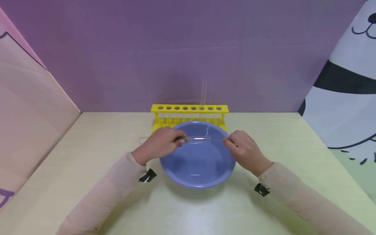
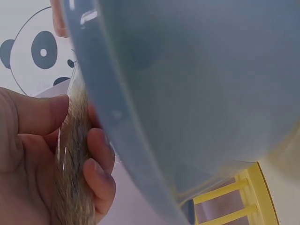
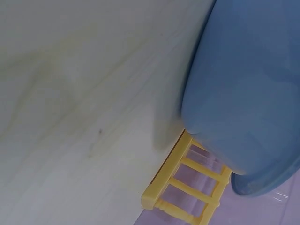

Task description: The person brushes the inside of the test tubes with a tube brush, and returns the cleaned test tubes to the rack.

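Over the blue basin (image 1: 197,166), my left hand (image 1: 161,143) grips a clear test tube (image 1: 201,138) held roughly level. In the left wrist view, the bristles of a test tube brush (image 2: 76,159) show inside the glass, between thumb and fingers. The brush's thin wire handle runs right from the tube to my right hand (image 1: 245,150), which pinches its end above the basin's right rim. A rounded clear glass end (image 1: 143,140) shows left of my left hand; I cannot tell if it belongs to the same tube. The right wrist view does not show the right hand.
Behind the basin stands a yellow test tube rack (image 1: 189,108), partly hidden by it. One clear test tube (image 1: 203,92) stands upright in the rack. The pale table (image 1: 194,215) meets a purple backdrop (image 1: 188,58) close behind the rack.
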`<state>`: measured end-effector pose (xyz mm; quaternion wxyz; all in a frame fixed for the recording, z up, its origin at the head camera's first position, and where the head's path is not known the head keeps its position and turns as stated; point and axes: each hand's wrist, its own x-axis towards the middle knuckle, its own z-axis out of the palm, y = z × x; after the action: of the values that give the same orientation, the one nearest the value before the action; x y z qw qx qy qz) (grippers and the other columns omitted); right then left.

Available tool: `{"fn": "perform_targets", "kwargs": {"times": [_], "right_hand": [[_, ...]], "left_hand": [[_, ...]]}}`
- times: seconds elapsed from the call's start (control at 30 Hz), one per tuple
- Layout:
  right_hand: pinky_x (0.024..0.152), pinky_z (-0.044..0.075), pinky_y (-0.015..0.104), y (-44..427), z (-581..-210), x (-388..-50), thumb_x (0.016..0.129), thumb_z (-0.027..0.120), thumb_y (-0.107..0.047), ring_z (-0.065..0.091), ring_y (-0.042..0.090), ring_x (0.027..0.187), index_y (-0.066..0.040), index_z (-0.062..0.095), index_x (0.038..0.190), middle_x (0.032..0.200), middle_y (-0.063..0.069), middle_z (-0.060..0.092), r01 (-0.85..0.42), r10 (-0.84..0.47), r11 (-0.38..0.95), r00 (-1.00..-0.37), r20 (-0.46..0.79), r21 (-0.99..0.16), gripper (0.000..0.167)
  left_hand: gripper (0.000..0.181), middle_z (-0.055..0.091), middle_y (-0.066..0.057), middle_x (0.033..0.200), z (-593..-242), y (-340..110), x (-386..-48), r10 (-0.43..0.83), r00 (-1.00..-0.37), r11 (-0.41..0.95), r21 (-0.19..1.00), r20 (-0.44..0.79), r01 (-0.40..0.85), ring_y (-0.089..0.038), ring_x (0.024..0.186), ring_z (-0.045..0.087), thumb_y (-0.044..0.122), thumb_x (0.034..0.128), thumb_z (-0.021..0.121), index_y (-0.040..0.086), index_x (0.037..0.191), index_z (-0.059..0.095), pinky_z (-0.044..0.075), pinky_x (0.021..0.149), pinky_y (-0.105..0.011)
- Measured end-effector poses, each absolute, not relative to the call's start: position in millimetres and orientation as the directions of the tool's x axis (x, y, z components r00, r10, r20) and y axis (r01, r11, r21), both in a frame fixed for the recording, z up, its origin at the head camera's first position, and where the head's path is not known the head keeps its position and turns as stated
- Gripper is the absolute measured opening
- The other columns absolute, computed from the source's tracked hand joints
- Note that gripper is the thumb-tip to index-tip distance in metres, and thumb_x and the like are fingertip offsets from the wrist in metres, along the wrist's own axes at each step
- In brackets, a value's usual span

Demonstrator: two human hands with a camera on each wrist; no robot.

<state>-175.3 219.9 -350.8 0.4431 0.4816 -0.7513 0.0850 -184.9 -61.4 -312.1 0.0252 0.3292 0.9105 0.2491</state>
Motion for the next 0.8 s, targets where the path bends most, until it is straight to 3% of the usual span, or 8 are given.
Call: {"fn": "perform_targets", "kwargs": {"times": [0.47, 0.8], "right_hand": [[0.052, 0.040, 0.031, 215.0, -348.6, -170.1, 0.099, 0.041, -0.003, 0.044, 0.022, 0.058, 0.007, 0.064, 0.080, 0.068, 0.010, 0.048, -0.788, -0.658, 0.513, -0.105, 0.746, 0.341, 0.031], [0.054, 0.041, 0.032, 212.5, -352.9, -169.0, 0.100, 0.040, -0.004, 0.044, 0.023, 0.060, 0.006, 0.065, 0.081, 0.069, 0.010, 0.049, -0.798, -0.645, 0.521, -0.136, 0.752, 0.302, 0.033]], "left_hand": [[0.018, 0.065, 0.002, 0.078, -309.9, -56.0, -188.6, 0.638, -0.768, 0.645, 0.506, 0.054, 0.572, -0.011, 0.066, 0.053, 0.014, 0.0957, 0.053, 0.007, 0.103, 0.068, 0.045, 0.065, -0.028], [0.019, 0.066, -0.002, 0.080, -310.1, -53.5, -189.3, 0.655, -0.755, 0.644, 0.494, 0.039, 0.584, -0.011, 0.066, 0.052, 0.015, 0.0962, 0.053, 0.006, 0.103, 0.068, 0.044, 0.064, -0.028]]}}
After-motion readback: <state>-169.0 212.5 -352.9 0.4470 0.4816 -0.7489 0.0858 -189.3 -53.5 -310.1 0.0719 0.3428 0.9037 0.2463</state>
